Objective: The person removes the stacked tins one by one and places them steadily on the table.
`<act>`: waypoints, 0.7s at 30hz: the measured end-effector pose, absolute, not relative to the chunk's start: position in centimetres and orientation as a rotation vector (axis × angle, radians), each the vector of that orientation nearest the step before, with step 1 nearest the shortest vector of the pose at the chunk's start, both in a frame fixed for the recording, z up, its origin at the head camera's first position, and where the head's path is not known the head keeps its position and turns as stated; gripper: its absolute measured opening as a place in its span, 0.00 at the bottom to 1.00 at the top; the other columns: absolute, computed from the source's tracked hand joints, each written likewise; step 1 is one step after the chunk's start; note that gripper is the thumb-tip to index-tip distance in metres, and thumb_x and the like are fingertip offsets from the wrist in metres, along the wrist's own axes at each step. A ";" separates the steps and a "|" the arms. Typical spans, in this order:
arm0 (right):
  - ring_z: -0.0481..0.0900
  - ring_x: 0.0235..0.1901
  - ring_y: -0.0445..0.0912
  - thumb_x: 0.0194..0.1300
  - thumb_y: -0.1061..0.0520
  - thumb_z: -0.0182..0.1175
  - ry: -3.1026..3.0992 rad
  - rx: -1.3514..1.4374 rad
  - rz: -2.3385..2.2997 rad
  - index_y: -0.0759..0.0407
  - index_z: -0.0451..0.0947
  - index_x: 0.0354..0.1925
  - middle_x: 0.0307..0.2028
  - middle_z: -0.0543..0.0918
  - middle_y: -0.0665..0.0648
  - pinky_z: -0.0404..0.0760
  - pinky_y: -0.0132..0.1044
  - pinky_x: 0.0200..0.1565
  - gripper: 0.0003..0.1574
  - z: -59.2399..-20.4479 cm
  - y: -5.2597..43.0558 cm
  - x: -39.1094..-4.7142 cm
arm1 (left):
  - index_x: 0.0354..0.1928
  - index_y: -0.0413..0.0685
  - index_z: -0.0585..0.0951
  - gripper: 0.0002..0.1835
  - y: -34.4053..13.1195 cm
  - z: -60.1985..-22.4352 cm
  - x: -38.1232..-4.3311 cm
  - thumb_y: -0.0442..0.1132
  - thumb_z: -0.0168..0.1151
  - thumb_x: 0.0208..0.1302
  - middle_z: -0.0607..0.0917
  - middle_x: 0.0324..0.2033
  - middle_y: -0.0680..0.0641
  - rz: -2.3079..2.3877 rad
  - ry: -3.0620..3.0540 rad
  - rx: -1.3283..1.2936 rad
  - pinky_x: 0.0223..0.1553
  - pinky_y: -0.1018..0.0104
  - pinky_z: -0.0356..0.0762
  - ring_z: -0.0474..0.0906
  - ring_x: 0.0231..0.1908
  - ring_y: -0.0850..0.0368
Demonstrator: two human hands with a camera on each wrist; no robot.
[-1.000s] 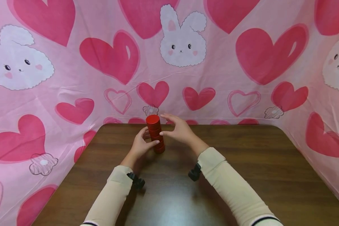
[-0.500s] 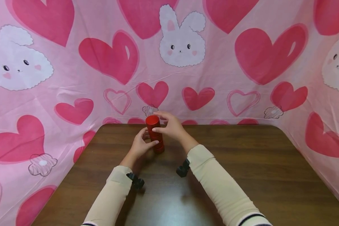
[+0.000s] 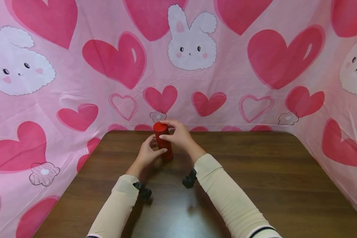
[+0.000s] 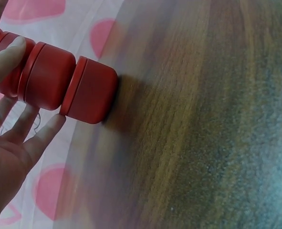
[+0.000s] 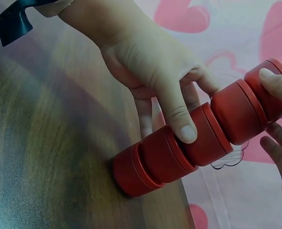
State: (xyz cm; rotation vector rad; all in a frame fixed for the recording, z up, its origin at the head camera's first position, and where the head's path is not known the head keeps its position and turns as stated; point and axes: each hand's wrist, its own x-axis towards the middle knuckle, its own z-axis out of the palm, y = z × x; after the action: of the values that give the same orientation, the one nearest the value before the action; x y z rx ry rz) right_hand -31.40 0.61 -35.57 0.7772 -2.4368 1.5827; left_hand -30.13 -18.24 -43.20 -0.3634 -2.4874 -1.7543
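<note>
Several small red lidded canisters (image 3: 167,155) stand stacked in one upright, slightly leaning column on the table. My left hand (image 3: 145,153) holds the column around its middle. In the left wrist view the thumb of my left hand (image 4: 7,167) lies across one canister, with the other fingers on the opposite side. At the top, my right hand (image 3: 179,135) grips the uppermost canister (image 3: 160,127) between thumb and fingers. The right wrist view shows that top canister (image 5: 265,93) in line with those below, my right hand (image 5: 279,133) at its end. Part of the column is hidden by the hands.
A dark brown wooden table (image 3: 256,175) carries the stack near its back edge. Behind and beside it hangs a pink cloth (image 3: 226,76) with hearts and rabbits. Each wrist wears a small black camera (image 3: 189,179).
My right hand has moved left onto the top canister, its thumb and fingers closing in on it. My left hand has stayed around the middle of the stack.
</note>
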 end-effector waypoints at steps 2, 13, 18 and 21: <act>0.81 0.50 0.51 0.56 0.57 0.73 -2.435 0.774 1.568 0.51 0.78 0.60 0.57 0.80 0.54 0.81 0.45 0.50 0.33 -35.5 0.6 -31.4 | 0.66 0.52 0.69 0.36 -18.2 -43.1 -30.1 0.39 0.73 0.56 0.78 0.58 0.43 -1.749 -2.485 -0.377 0.58 0.45 0.73 0.75 0.56 0.42; 0.82 0.49 0.50 0.57 0.57 0.73 -2.424 0.760 1.557 0.52 0.78 0.59 0.55 0.80 0.54 0.82 0.40 0.49 0.31 -35.3 0.2 -31.0 | 0.67 0.56 0.68 0.37 -18.5 -43.0 -29.9 0.42 0.74 0.56 0.77 0.58 0.46 -1.742 -2.508 -0.356 0.57 0.45 0.74 0.74 0.57 0.44; 0.81 0.49 0.50 0.57 0.57 0.72 -2.396 0.732 1.602 0.52 0.78 0.59 0.55 0.80 0.54 0.82 0.41 0.49 0.31 -35.5 0.6 -30.9 | 0.68 0.54 0.68 0.37 -18.4 -43.2 -30.1 0.42 0.74 0.56 0.78 0.58 0.45 -1.744 -2.519 -0.355 0.56 0.46 0.74 0.75 0.57 0.43; 0.81 0.50 0.51 0.57 0.58 0.72 -2.371 0.724 1.630 0.52 0.78 0.59 0.55 0.80 0.54 0.82 0.41 0.50 0.31 -35.6 0.7 -30.8 | 0.68 0.55 0.68 0.38 -18.4 -43.2 -30.0 0.42 0.74 0.56 0.78 0.58 0.45 -1.745 -2.522 -0.349 0.56 0.47 0.75 0.75 0.57 0.44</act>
State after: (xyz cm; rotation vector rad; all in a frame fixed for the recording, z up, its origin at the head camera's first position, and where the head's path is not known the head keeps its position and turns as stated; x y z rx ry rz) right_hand -30.80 0.69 -35.62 0.7240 -2.3705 1.6297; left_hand -30.03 -18.39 -43.23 -0.3486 -2.5220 -1.7453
